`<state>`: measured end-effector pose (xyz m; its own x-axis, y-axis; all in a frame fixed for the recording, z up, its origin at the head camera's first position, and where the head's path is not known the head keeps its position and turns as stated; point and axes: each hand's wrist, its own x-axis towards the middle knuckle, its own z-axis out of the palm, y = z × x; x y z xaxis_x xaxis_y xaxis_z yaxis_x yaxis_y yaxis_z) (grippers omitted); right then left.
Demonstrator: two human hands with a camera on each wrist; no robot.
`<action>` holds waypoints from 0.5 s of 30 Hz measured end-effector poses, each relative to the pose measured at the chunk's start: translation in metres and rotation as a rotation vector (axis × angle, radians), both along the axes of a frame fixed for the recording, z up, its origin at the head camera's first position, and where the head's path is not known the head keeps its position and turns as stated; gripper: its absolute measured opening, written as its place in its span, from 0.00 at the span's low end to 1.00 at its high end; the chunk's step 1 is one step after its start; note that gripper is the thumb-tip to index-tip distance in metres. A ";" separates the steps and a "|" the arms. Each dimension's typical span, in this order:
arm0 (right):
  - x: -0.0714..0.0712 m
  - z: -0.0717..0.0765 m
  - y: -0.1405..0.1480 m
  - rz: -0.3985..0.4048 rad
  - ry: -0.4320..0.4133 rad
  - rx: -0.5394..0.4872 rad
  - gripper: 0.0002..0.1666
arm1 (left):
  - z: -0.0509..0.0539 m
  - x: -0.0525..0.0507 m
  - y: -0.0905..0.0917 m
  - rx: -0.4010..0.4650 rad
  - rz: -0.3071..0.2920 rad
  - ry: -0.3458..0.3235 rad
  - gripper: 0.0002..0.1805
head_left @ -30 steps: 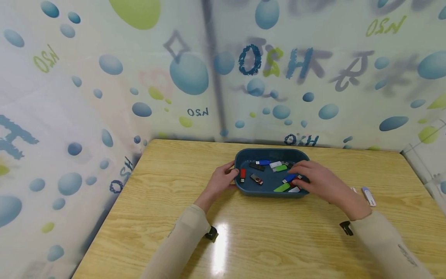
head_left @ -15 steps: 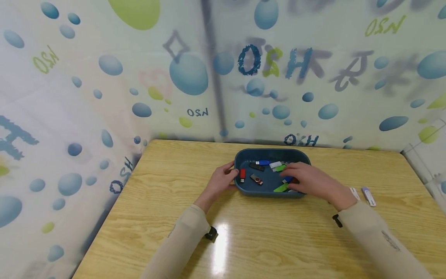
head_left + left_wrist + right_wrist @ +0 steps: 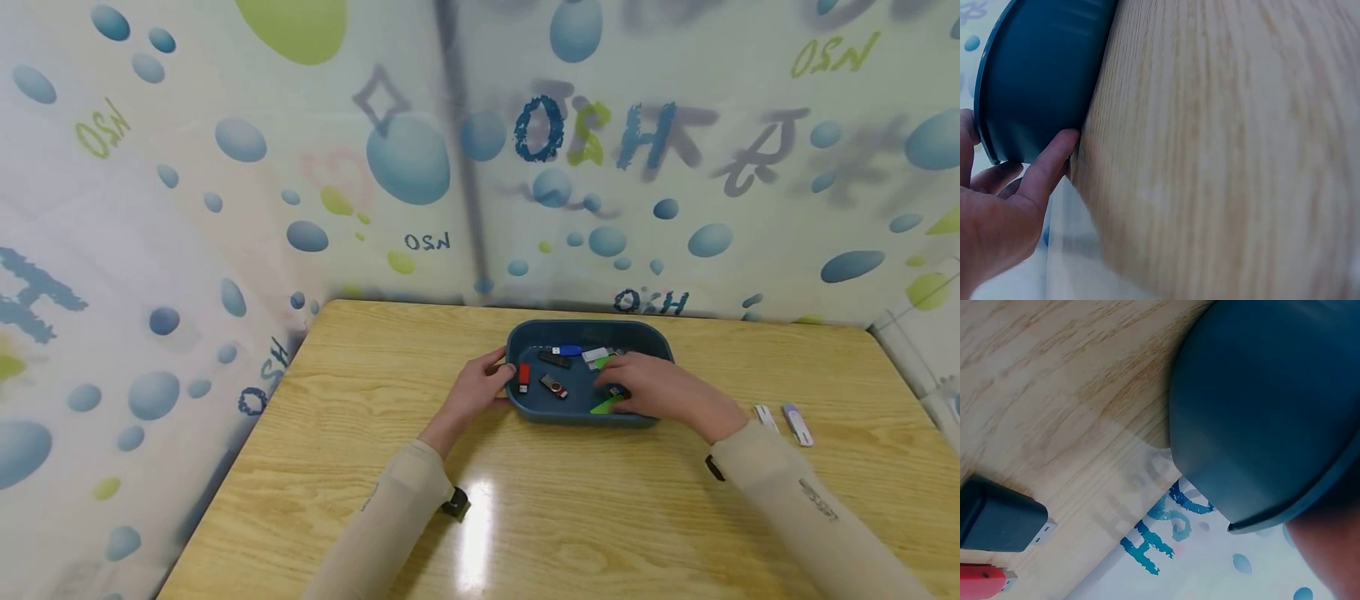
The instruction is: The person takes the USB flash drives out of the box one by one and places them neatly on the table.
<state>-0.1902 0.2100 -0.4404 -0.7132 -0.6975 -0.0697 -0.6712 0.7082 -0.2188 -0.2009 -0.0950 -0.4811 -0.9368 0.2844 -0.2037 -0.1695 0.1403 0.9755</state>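
Note:
A dark blue plastic bin (image 3: 577, 417) with several USB sticks in it stands near the table's back edge. My left hand (image 3: 480, 383) grips its left end, thumb over the rim; in the left wrist view the fingers (image 3: 1054, 156) lie along the outer wall. My right hand (image 3: 648, 385) reaches over the right end, thumb and fingers apart above a blue USB stick (image 3: 617, 390) and a green one (image 3: 603, 406). Its palm hides the sticks below. Farther left lie a red USB stick (image 3: 523, 375), a black one (image 3: 555, 359) and a swivel one (image 3: 554, 386).
On the table right of the bin lie a white USB stick (image 3: 765, 417) and a purple-and-white one (image 3: 797, 425). The right wrist view shows a black USB stick (image 3: 1004, 515) and a red one (image 3: 982, 581) on the wood. A patterned curtain (image 3: 420, 275) hangs behind the table.
My right hand has moved left and deeper over the sticks in the bin, covering more of them. The left hand keeps its hold on the bin's end.

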 end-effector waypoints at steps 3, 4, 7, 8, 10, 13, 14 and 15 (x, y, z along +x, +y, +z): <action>-0.001 0.000 -0.001 0.003 -0.007 0.010 0.21 | 0.000 0.000 0.000 -0.004 0.001 0.003 0.30; -0.001 0.000 -0.002 0.006 -0.008 0.014 0.21 | -0.001 0.000 0.000 -0.005 0.003 0.002 0.30; -0.003 -0.002 -0.002 0.018 -0.008 0.024 0.22 | -0.001 -0.001 -0.001 -0.011 0.004 0.002 0.31; -0.003 -0.002 -0.003 0.018 -0.010 0.029 0.22 | -0.002 -0.001 -0.001 -0.013 0.004 0.003 0.31; -0.004 -0.003 -0.004 0.015 -0.017 0.040 0.23 | -0.002 0.000 -0.001 -0.013 0.006 0.002 0.31; -0.007 -0.004 -0.005 0.002 -0.034 0.060 0.24 | -0.002 0.000 -0.001 -0.009 0.005 0.004 0.31; -0.008 -0.005 -0.006 -0.004 -0.037 0.067 0.24 | -0.002 0.000 -0.001 -0.003 0.004 0.004 0.31; -0.009 -0.005 -0.007 -0.009 -0.040 0.072 0.24 | -0.002 0.000 0.000 0.003 0.004 0.004 0.31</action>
<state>-0.1994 0.2032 -0.4458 -0.7148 -0.6835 -0.1481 -0.6568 0.7288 -0.1936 -0.2011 -0.0955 -0.4826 -0.9386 0.2816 -0.1992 -0.1661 0.1371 0.9765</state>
